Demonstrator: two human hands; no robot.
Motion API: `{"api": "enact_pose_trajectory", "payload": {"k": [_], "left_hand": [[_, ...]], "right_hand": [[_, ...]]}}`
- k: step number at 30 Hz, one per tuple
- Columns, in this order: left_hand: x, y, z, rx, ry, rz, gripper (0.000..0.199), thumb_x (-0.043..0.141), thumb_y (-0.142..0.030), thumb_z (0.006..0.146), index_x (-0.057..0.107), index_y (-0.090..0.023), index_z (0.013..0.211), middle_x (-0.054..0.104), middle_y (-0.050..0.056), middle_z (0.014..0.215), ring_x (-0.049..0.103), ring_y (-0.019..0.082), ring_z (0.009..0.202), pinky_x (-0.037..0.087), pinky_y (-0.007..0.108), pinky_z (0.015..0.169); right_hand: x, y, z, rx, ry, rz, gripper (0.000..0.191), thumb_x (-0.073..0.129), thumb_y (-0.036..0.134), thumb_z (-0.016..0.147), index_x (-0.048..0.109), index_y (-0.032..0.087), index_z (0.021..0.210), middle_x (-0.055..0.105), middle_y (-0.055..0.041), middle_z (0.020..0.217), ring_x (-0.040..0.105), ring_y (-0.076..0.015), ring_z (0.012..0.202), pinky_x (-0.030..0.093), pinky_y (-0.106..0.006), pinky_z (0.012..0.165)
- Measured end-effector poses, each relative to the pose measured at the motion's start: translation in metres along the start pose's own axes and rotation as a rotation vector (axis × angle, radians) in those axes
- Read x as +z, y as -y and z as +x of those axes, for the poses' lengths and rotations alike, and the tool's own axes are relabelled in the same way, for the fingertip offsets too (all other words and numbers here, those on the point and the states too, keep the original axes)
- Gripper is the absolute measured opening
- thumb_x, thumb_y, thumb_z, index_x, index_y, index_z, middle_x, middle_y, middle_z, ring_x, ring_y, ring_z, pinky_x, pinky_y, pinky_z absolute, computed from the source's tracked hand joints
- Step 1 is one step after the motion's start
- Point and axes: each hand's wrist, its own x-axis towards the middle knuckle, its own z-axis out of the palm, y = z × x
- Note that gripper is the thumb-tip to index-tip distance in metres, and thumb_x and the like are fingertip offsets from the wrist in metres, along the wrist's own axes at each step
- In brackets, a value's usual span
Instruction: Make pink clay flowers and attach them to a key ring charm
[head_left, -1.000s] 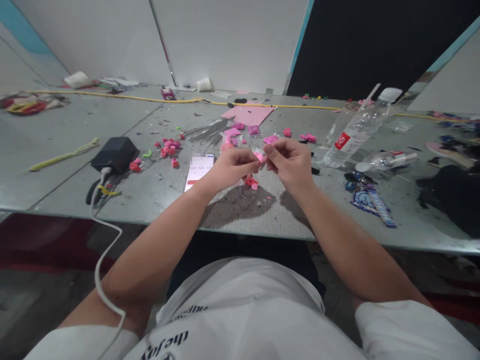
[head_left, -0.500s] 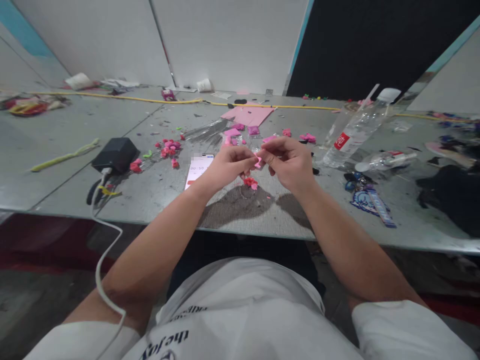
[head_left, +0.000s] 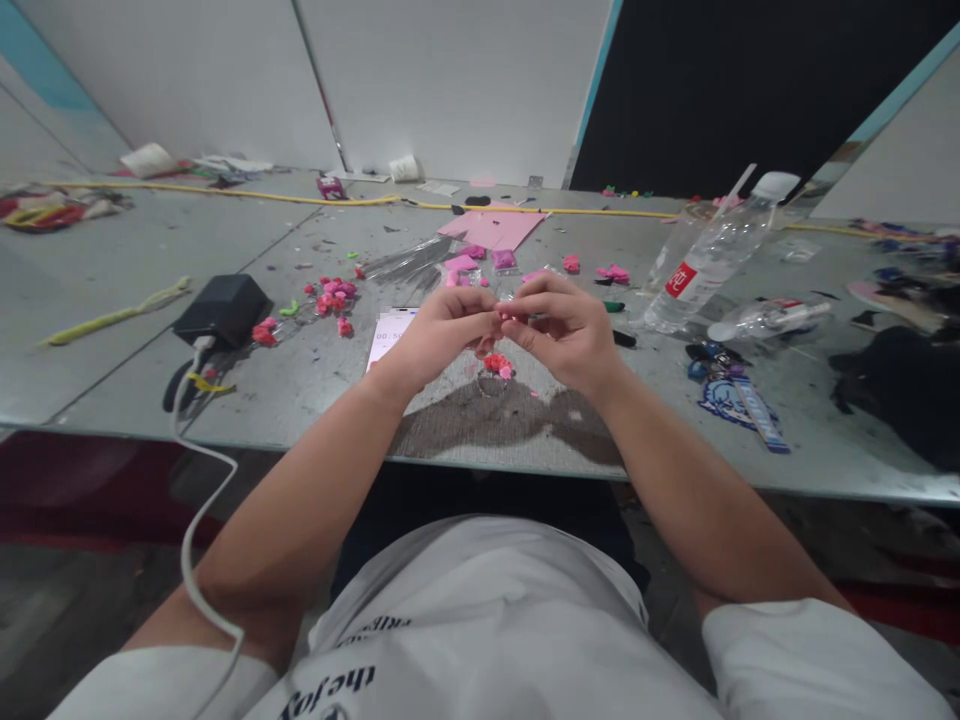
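Above the grey table (head_left: 360, 410), my left hand (head_left: 442, 335) and my right hand (head_left: 574, 330) meet fingertip to fingertip. Both are closed in a pinch on a small pink piece of modelling clay (head_left: 505, 313), mostly hidden by the fingers. Just below them on the table lies a cluster of small red and pink clay pieces (head_left: 495, 364), with a thin clear ring shape under it. A phone (head_left: 382, 338) showing a timer lies beside my left hand, partly covered by it. Beyond the hands are pink clay lumps and packets (head_left: 504, 259).
At left stand a black power adapter (head_left: 223, 310) with a white cable and red-pink clay bits (head_left: 334, 295). A pink sheet (head_left: 495, 228) lies farther back. To the right are an upright bottle (head_left: 712, 260), a lying bottle (head_left: 780, 318) and a blue keychain (head_left: 739, 395).
My fingertips have come closer together around the pink clay, which now shows less. Both hands appear slightly farther left in view, along with the table, as the camera shifted a little.
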Motion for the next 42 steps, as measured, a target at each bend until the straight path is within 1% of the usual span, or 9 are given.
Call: {"api": "enact_pose_trajectory", "payload": {"k": [7, 11, 15, 21, 25, 29, 33, 37, 42], "left_hand": [[-0.002, 0.000, 0.001, -0.014, -0.030, -0.013, 0.011, 0.077, -0.022, 0.084, 0.074, -0.017, 0.075, 0.062, 0.000, 0.066, 0.055, 0.008, 0.054, 0.044, 0.023, 0.054], [-0.001, -0.001, 0.000, -0.029, -0.040, 0.038, 0.013, 0.076, -0.019, 0.080, 0.070, -0.017, 0.069, 0.059, -0.001, 0.059, 0.053, 0.008, 0.051, 0.043, 0.022, 0.051], [0.000, -0.005, -0.002, -0.033, -0.015, 0.134, 0.015, 0.074, -0.016, 0.078, 0.067, -0.018, 0.065, 0.057, -0.003, 0.055, 0.050, 0.007, 0.046, 0.039, 0.021, 0.046], [0.002, -0.009, -0.004, -0.057, 0.039, 0.178, 0.015, 0.073, -0.014, 0.074, 0.064, -0.018, 0.063, 0.057, -0.003, 0.053, 0.050, 0.007, 0.046, 0.036, 0.021, 0.044], [0.002, -0.005, -0.002, -0.068, 0.073, 0.063, 0.014, 0.071, -0.016, 0.080, 0.066, -0.018, 0.067, 0.058, -0.002, 0.056, 0.052, 0.008, 0.049, 0.043, 0.022, 0.050], [0.002, 0.001, 0.000, -0.053, 0.069, 0.014, 0.009, 0.074, -0.020, 0.084, 0.071, -0.019, 0.075, 0.058, -0.002, 0.058, 0.054, 0.009, 0.052, 0.045, 0.023, 0.052], [0.001, 0.003, 0.000, -0.075, 0.085, -0.014, 0.012, 0.075, -0.020, 0.083, 0.071, -0.018, 0.072, 0.056, -0.002, 0.058, 0.052, 0.009, 0.052, 0.043, 0.024, 0.052], [0.001, 0.001, 0.000, -0.112, 0.047, 0.007, 0.013, 0.075, -0.018, 0.078, 0.069, -0.018, 0.067, 0.057, -0.001, 0.060, 0.052, 0.009, 0.053, 0.043, 0.023, 0.051], [0.002, -0.003, 0.000, -0.153, -0.022, -0.047, 0.018, 0.079, -0.026, 0.082, 0.069, -0.018, 0.070, 0.054, -0.001, 0.062, 0.049, 0.008, 0.053, 0.041, 0.022, 0.051]], "right_hand": [[-0.001, 0.002, 0.001, -0.069, -0.011, -0.019, 0.006, 0.083, 0.028, 0.095, 0.087, 0.029, 0.100, 0.072, -0.0030, 0.097, 0.068, -0.0145, 0.085, 0.054, -0.024, 0.059], [-0.002, 0.006, 0.003, -0.010, 0.019, -0.009, 0.005, 0.086, 0.030, 0.092, 0.086, 0.026, 0.094, 0.076, -0.0035, 0.095, 0.069, -0.0146, 0.082, 0.051, -0.024, 0.055], [-0.004, 0.007, 0.004, 0.174, 0.063, 0.109, 0.020, 0.093, 0.039, 0.084, 0.084, 0.022, 0.089, 0.076, -0.0031, 0.087, 0.066, -0.0130, 0.070, 0.050, -0.024, 0.051], [-0.010, 0.004, 0.006, 0.633, 0.255, 0.481, 0.040, 0.102, 0.044, 0.071, 0.074, 0.020, 0.087, 0.071, 0.0022, 0.072, 0.063, -0.0112, 0.059, 0.050, -0.024, 0.050], [-0.013, 0.005, 0.007, 0.738, 0.281, 0.669, 0.047, 0.102, 0.051, 0.070, 0.069, 0.019, 0.083, 0.066, 0.0034, 0.072, 0.063, -0.0101, 0.063, 0.048, -0.022, 0.053], [-0.013, 0.003, 0.009, 0.605, 0.199, 0.630, 0.045, 0.097, 0.055, 0.076, 0.070, 0.020, 0.082, 0.067, 0.0032, 0.072, 0.059, -0.0090, 0.062, 0.046, -0.022, 0.053], [-0.012, 0.001, 0.009, 0.309, 0.160, 0.326, 0.036, 0.097, 0.050, 0.079, 0.081, 0.023, 0.096, 0.074, -0.0011, 0.085, 0.065, -0.0126, 0.072, 0.052, -0.025, 0.058], [-0.010, 0.001, 0.008, 0.059, 0.159, 0.021, 0.029, 0.089, 0.052, 0.087, 0.084, 0.024, 0.094, 0.075, -0.0037, 0.094, 0.066, -0.0140, 0.076, 0.053, -0.027, 0.058], [-0.009, 0.005, 0.007, 0.062, 0.067, -0.070, 0.036, 0.082, 0.058, 0.092, 0.080, 0.023, 0.089, 0.074, -0.0019, 0.081, 0.062, -0.0131, 0.067, 0.048, -0.027, 0.054]]}}
